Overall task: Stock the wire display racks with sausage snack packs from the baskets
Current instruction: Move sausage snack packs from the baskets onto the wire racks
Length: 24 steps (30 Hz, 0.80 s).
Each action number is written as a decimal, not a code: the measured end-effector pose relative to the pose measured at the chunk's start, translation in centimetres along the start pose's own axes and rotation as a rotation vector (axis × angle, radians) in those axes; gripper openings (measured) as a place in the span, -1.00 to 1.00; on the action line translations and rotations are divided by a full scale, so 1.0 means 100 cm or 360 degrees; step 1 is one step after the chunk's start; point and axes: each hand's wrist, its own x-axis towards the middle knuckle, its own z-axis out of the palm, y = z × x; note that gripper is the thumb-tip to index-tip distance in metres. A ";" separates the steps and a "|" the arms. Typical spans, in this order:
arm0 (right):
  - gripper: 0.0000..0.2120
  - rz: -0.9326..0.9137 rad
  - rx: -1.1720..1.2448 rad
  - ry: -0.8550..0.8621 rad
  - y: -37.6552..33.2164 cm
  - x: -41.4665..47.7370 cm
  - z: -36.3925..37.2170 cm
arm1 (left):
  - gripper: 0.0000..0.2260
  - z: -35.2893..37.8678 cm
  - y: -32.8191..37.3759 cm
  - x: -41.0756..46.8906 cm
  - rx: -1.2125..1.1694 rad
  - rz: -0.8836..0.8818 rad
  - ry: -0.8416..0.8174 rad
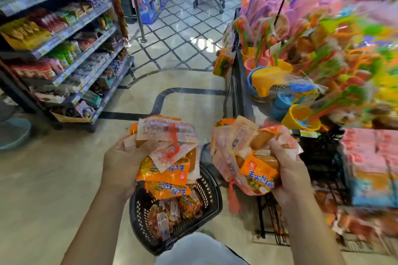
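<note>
Two bundles of sausage snack packs are up off the basket. We're holding the left bundle [165, 157] directly over the basket [206, 191] and the right bundle [247, 157] just past its right rim. More loose packs [170, 211] are lying in the bottom of the basket.

Left hand [120, 163] is gripping its bundle from the left side, fingers curled under the stack and thumb over the top. Right hand [288, 170] is clamping its bundle from the right, fingers wrapped over the wrappers. Both hands are full.

Packs are jumbled in both grips, so there's no single long axis. The orange ones on the left are lying roughly crosswise and slightly tilted. The right bundle is sagging downward.

Key relation: the black wire rack [321, 157] is sitting to the right of both hands, just beyond the right one, so the right hand is nearer. We're judging this to be the target rack. That side is badly motion-blurred, so we can't tell which tier is free. Pink packs [366, 153] are showing in the display beyond it, with a toy display [301, 71] above.

Likely step: carrying to the rack, right bundle first and left following across. Risk: loose packs are sticking out of both grips and could be slipping during the swing.

The snack shelves [64, 49] are standing well apart on the left.
</note>
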 end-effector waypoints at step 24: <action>-0.72 -0.0260 0.0425 0.1124 0.030 -0.311 -0.288 | -0.75 0.126 -0.109 -0.224 0.0291 -0.0311 -0.1073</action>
